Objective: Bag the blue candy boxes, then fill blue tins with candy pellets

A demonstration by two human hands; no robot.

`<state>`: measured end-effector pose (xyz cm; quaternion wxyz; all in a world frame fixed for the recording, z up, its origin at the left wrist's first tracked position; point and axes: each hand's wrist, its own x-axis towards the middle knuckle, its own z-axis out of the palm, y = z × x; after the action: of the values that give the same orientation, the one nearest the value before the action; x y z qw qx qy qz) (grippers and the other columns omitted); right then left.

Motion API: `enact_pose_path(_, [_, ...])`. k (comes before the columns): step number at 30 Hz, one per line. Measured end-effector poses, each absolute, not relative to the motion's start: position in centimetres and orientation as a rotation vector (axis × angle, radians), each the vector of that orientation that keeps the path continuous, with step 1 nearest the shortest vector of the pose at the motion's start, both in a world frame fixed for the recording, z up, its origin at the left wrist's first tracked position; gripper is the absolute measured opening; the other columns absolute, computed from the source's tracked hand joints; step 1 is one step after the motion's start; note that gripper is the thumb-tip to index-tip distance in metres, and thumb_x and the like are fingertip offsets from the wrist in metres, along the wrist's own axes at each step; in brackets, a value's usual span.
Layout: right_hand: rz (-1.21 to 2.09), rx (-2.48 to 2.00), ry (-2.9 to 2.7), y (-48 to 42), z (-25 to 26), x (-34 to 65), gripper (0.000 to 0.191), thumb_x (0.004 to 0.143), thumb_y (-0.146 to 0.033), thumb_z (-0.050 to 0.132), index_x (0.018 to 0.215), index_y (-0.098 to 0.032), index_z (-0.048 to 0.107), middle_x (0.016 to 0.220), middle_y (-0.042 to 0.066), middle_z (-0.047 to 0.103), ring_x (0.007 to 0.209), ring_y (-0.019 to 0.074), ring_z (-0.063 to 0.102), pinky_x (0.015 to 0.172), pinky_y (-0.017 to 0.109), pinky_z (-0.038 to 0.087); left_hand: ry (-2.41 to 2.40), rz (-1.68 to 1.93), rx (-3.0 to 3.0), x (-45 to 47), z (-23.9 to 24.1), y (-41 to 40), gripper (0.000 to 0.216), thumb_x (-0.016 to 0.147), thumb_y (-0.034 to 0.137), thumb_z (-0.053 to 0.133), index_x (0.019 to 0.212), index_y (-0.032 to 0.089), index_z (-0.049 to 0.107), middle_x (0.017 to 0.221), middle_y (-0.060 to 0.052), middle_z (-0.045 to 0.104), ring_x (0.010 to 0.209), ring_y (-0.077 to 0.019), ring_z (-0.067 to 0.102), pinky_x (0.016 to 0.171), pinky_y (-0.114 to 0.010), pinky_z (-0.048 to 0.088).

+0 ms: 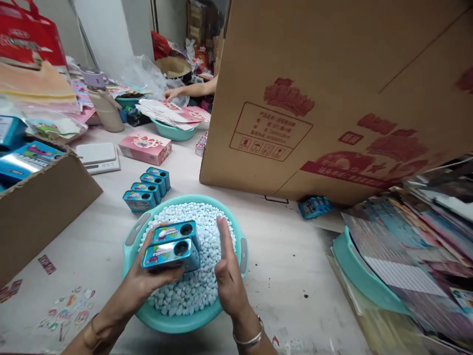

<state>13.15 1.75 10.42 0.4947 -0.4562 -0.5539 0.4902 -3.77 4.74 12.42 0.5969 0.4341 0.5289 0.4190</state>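
Observation:
Two small blue candy tins (168,253), side by side with round dark openings in their tops, are gripped in my left hand (148,276). They are above a turquoise basin (129,256) filled with small pale-blue candies (207,286). My right hand (229,276) is over the basin's right side, fingers stretched upward and thumb apart, holding nothing. Just behind the basin stands a row of several similar blue tins (140,199). My left fingers are partly hidden behind the tins.
A cardboard box (48,217) of blue tins stands left, beside a white scale (98,157) and pink box (146,146). A large carton (258,167) fills the back right, blue tins (314,207) at its foot. Another person's hand (172,93) touches printed sheets. Right, a turquoise basin (364,271) holds papers.

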Motion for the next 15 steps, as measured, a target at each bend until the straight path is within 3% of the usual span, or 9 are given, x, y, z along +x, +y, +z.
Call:
enact_pose_path(3, [1.186, -1.125, -1.452, 1.6, 10.6, 13.6, 0.118, 0.079, -0.079, 0.061, 0.164, -0.023, 0.001, 0.173, 0.009, 0.007, 0.159, 0.0307, 0.005, 0.129, 0.05, 0.011, 1.146, 1.018, 0.99, -3.8, 12.2, 4.4, 0.103, 0.053, 0.037, 0.096, 0.143, 0.028, 0.047, 0.14, -0.01, 0.065, 0.122, -0.0346, 0.065, 0.103, -0.037, 0.055])
enact_pose_path(5, [1.202, -1.132, -1.558, 1.9, 11.2, 13.9, 0.124, 0.074, -0.07, 0.075, 0.164, -0.023, 0.003, 0.171, 0.012, 0.015, 0.158, 0.0326, 0.015, 0.128, 0.051, 0.018, 1.11, 1.016, 0.971, -4.0, 11.9, 4.6, 0.104, 0.05, 0.03, 0.097, 0.143, 0.027, 0.05, 0.139, -0.011, 0.066, 0.122, -0.036, 0.065, 0.099, -0.036, 0.058])
enact_pose_path(8, [1.048, -1.185, -1.756, 3.0, 12.8, 14.7, 0.119, 0.076, -0.062, 0.079, 0.164, -0.023, 0.009, 0.166, 0.017, 0.029, 0.154, 0.0344, 0.028, 0.125, 0.054, 0.026, 1.042, 0.976, 0.935, -3.8, 11.6, 5.5, 0.088, 0.05, 0.022, 0.094, 0.132, 0.022, 0.063, 0.128, -0.011, 0.072, 0.122, -0.0388, 0.065, 0.099, -0.041, 0.059])
enact_pose_path(11, [0.955, -1.285, -1.924, 4.6, 14.7, 16.0, 0.119, 0.072, -0.065, 0.08, 0.163, -0.021, 0.017, 0.164, 0.02, 0.031, 0.151, 0.041, 0.03, 0.121, 0.06, 0.031, 0.973, 0.925, 0.78, -2.5, 11.7, 5.8, 0.071, 0.054, 0.023, 0.092, 0.122, 0.02, 0.072, 0.121, -0.01, 0.076, 0.12, -0.039, 0.066, 0.098, -0.044, 0.06])
enact_pose_path(15, [1.026, -1.33, -2.019, 5.8, 15.7, 17.9, 0.125, 0.063, -0.07, 0.083, 0.162, -0.022, 0.023, 0.164, 0.02, 0.033, 0.149, 0.0434, 0.034, 0.119, 0.062, 0.034, 0.95, 0.902, 0.609, -0.8, 12.0, 4.8, 0.068, 0.058, 0.02, 0.091, 0.124, 0.024, 0.072, 0.117, -0.005, 0.078, 0.118, -0.0348, 0.068, 0.096, -0.041, 0.061])
